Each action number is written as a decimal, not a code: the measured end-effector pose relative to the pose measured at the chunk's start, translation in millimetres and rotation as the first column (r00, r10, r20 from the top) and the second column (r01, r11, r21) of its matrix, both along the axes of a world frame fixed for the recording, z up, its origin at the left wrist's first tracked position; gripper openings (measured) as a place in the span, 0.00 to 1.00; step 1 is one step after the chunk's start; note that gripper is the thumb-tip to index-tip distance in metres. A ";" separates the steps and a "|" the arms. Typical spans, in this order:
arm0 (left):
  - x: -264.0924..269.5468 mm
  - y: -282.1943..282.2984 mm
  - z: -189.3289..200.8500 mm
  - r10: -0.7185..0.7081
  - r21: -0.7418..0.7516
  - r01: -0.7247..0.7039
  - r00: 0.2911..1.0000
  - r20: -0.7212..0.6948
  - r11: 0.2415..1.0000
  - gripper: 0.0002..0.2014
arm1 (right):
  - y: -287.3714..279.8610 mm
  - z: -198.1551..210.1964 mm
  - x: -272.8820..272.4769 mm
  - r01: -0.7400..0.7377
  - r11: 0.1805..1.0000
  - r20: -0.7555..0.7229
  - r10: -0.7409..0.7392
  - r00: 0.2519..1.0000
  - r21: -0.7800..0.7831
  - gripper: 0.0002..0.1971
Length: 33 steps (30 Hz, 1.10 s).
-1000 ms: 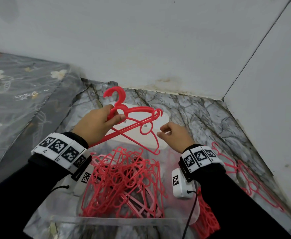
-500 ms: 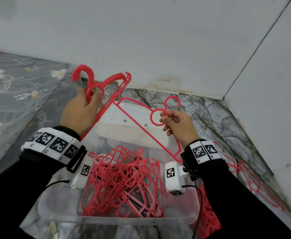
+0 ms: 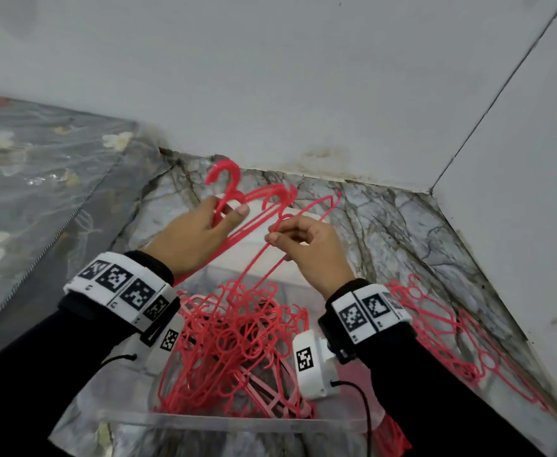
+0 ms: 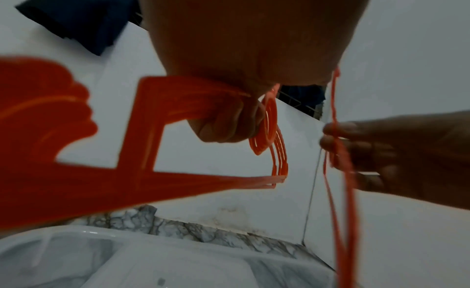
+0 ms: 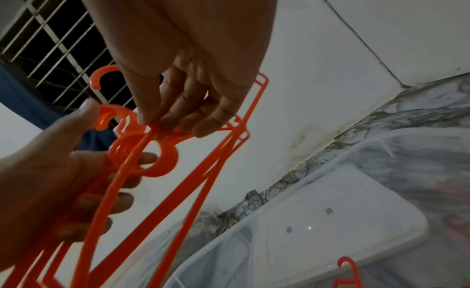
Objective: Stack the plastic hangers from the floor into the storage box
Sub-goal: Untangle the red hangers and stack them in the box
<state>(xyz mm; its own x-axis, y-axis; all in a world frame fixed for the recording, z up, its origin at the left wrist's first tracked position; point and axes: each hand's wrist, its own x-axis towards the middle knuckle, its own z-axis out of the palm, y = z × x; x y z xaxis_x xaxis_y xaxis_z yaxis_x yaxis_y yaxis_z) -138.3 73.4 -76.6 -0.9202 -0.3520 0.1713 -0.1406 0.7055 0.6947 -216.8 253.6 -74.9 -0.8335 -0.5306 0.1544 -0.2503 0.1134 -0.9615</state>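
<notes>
At far left lies a floral mattress under clear plastic (image 3: 23,179), clear of the work. Next, the left hand (image 3: 191,239) is raised above the storage box (image 3: 237,420), its fingers (image 5: 119,199) curled round the necks of a small bunch of red hangers (image 3: 260,206), thumb across the front; the rings lie nested and the hooks point the same way, which suggests the bunch is being built up aligned so it will stack flat. Just right of it, the right hand (image 3: 313,249) pinches a single hanger (image 3: 307,212) at its neck between thumb and fingertips (image 5: 203,127), holding it close beside the bunch, apparently to be laid against it. Below both hands the clear box already holds a tangled heap of hangers (image 3: 234,344), not orderly. At right, loose hangers (image 3: 442,328) are spread on the marble floor (image 3: 402,225) along the wall, so the task appears well short of complete. How many hangers make up the held bunch cannot be counted; the left wrist view is blurred and its foreground is filled by the hangers' shoulders. The box's near right corner is hidden by the right sleeve, and a white lid-like panel (image 5: 330,216) behind the box is only partly seen.
</notes>
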 end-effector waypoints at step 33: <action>1.2 -22.2 4.9 0.127 -0.265 -0.141 0.989 -0.070 0.954 0.22 | -83.2 -128.3 8.0 -0.148 0.560 -0.041 0.310 0.950 0.815 0.23</action>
<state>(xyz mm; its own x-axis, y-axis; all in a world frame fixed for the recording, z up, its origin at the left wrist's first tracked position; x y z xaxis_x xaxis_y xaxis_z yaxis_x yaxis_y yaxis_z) -137.2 51.2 -71.8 -0.8552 -0.4056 0.3226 -0.2153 0.8442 0.4908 -208.8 170.4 -203.1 -0.6707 -0.6740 -0.3096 -0.5193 0.7248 -0.4528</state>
